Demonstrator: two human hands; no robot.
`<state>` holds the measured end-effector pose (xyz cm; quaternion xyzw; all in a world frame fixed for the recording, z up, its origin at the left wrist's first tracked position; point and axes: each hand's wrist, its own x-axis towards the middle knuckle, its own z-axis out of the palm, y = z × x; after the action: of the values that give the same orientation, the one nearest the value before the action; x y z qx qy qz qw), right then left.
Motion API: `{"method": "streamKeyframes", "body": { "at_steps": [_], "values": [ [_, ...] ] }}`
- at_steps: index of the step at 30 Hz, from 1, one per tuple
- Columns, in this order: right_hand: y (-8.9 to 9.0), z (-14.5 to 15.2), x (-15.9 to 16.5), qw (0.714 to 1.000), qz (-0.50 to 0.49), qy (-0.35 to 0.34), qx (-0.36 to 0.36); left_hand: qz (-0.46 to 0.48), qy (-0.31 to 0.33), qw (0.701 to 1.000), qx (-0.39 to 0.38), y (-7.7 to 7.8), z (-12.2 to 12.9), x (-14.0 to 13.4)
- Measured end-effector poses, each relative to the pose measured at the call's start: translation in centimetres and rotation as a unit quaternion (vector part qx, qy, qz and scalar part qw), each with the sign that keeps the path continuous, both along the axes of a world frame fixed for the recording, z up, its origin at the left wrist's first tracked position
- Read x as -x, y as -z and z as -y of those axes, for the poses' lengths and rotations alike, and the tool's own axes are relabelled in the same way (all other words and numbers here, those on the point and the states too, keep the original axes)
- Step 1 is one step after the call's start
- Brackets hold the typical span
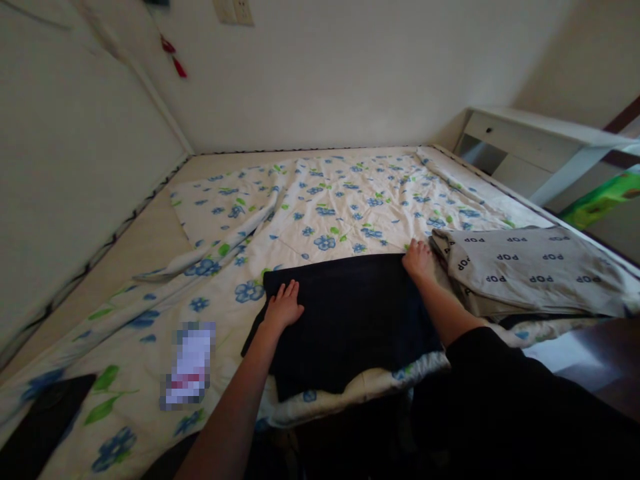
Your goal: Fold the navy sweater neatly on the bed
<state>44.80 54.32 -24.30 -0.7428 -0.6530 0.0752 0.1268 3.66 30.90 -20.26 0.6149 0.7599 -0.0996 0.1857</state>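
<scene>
A dark navy garment (345, 323) lies flat and folded on a white quilt with blue flowers (325, 213), near the bed's front edge. My left hand (284, 305) rests palm down on the garment's far left corner, fingers spread. At the garment's far right corner my right hand (417, 259) presses down with its fingers curled over the edge. Whether it pinches the cloth I cannot tell.
A folded grey cloth printed "POP" (530, 267) lies right of the garment. A small blurred white item (190, 363) and a black object (43, 423) sit at front left. Walls close the bed at left and back. A white table (540, 143) stands at right.
</scene>
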Motion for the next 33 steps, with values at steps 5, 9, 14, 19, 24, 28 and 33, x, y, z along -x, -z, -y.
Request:
{"method": "streamKeyframes", "body": {
  "at_steps": [5,9,14,19,24,28,33],
  "values": [
    [-1.3,7.3,16.0,0.965,-0.048,-0.257,0.02,0.011,-0.006,1.0,-0.01,0.1,0.7,-0.1],
    [-0.2,13.4,26.3,0.909,-0.063,-0.408,0.053,-0.002,-0.027,0.999,-0.031,1.0,0.5,0.2],
    [1.3,13.7,26.6,0.907,-0.086,-0.406,0.071,-0.012,-0.037,0.998,-0.048,2.1,0.1,1.0],
    [1.9,8.9,16.5,0.923,-0.055,-0.372,0.075,-0.006,-0.038,0.998,-0.054,2.5,0.0,1.4],
    [2.6,4.9,2.0,0.97,-0.024,-0.196,0.142,-0.013,-0.034,0.998,-0.053,1.9,0.2,0.9],
    [1.7,4.5,-6.0,0.969,-0.046,-0.135,0.204,-0.009,-0.025,0.998,-0.064,0.5,1.5,-0.2],
    [0.1,8.4,-11.2,0.95,-0.103,-0.158,0.248,0.009,0.003,0.993,-0.12,-2.2,5.9,-1.7]
  ]
}}
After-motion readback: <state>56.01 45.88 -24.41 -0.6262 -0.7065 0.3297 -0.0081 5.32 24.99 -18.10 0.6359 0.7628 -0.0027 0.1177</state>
